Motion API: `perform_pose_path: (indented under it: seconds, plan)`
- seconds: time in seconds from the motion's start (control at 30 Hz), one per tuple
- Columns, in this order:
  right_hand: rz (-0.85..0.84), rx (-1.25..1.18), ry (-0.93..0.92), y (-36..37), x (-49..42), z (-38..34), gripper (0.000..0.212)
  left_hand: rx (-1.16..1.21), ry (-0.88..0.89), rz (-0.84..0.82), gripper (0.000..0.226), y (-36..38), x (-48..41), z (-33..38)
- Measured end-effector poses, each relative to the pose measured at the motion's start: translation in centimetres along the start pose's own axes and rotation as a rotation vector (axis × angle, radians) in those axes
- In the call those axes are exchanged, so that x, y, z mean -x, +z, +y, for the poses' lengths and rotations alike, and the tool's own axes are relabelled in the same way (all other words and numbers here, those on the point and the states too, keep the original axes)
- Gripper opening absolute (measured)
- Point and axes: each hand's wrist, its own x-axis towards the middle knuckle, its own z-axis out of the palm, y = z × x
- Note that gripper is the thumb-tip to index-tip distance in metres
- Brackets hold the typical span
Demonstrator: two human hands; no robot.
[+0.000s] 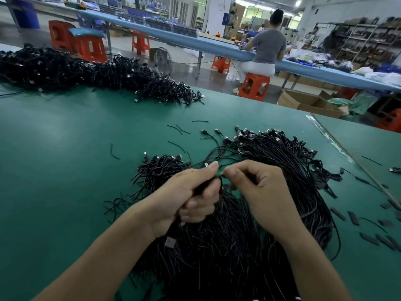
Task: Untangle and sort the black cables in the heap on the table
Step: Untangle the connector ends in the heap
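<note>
- Bright, even light from white ceiling lamps (298, 3) glaring far right.
- Soft shadows under near thin black cables (217, 246).
- Wide-angle edges bend; far background blurs slightly.

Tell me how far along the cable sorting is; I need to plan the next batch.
Possibly done: the long far pile and a small looped bunch beside the hands. In hand: the left hand grips a bundle while the right hand pinches one strand at its top. Left: the large heap under and right of the hands.
</note>
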Motion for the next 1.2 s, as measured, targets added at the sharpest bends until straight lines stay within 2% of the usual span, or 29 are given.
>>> perform_pose_path:
  seconds: [0.1, 0.13, 0.2, 0.3, 0.4, 0.47, 0.57, 0.67, 0.77, 0.83, 0.9, 0.97, 1.07, 1.2]
  plan:
    - [-0.02, 0.03, 0.092, 1.1, 0.5, 0.6, 0.029, 0.419, 0.07, -0.162, 0.043, -0.3, 0.0, 0.7]
    - [-0.07, 0.064, 0.108, 1.4, 0.8, 0.7, 0.029, 0.515, 0.12, -0.145, 0.043, -0.2, -0.1, 1.0]
    - [-0.206, 0.158, 0.117, 2.0, 1.4, 0.5, 0.026, 0.589, 0.26, 0.046, 0.045, -0.1, -0.5, 1.2]
    - [-0.391, 0.259, 0.11, 2.3, 2.2, -0.1, 0.024, 0.348, 0.494, 0.315, 0.042, -0.4, -1.3, 0.7]
    - [-0.478, 0.397, 0.067, 1.8, 2.4, -0.8, 0.018, -0.198, 0.595, 0.479, 0.038, -1.0, -1.7, -0.4]
    - [-0.472, 0.456, 0.006, 1.4, 2.2, -1.4, 0.021, -0.547, 0.541, 0.531, 0.032, -1.2, -1.6, -1.0]
    - [-0.347, 0.474, -0.052, 0.2, 1.7, -1.9, 0.016, -0.797, 0.317, 0.359, 0.033, -0.6, -1.0, -1.2]
    - [-0.191, 0.422, -0.075, -0.9, 1.4, -1.7, 0.011, -0.66, 0.102, 0.228, 0.051, 0.1, -0.3, -1.1]
    - [-0.064, 0.216, -0.06, -1.1, 1.2, -1.4, 0.007, -0.634, 0.027, 0.176, 0.061, 0.1, 0.2, -0.8]
    - [-0.091, 0.019, -0.007, -1.1, 1.0, -1.1, 0.007, -0.518, 0.005, 0.062, 0.06, 0.0, 0.6, -0.5]
    - [-0.187, -0.199, 0.045, -0.9, 1.1, -0.8, 0.009, -0.371, -0.017, -0.05, 0.056, -0.3, 0.9, -0.2]
    - [-0.244, -0.309, 0.075, -0.7, 1.2, -0.6, 0.009, -0.242, -0.031, -0.11, 0.053, -0.6, 1.0, -0.1]
    - [-0.223, -0.26, 0.071, -0.6, 1.2, -0.4, 0.009, -0.235, -0.037, -0.052, 0.053, -0.6, 0.8, -0.3]
    - [-0.171, 0.01, 0.016, -0.4, 1.3, -0.4, 0.015, -0.49, 0.038, 0.223, 0.059, -0.2, 0.1, -1.2]
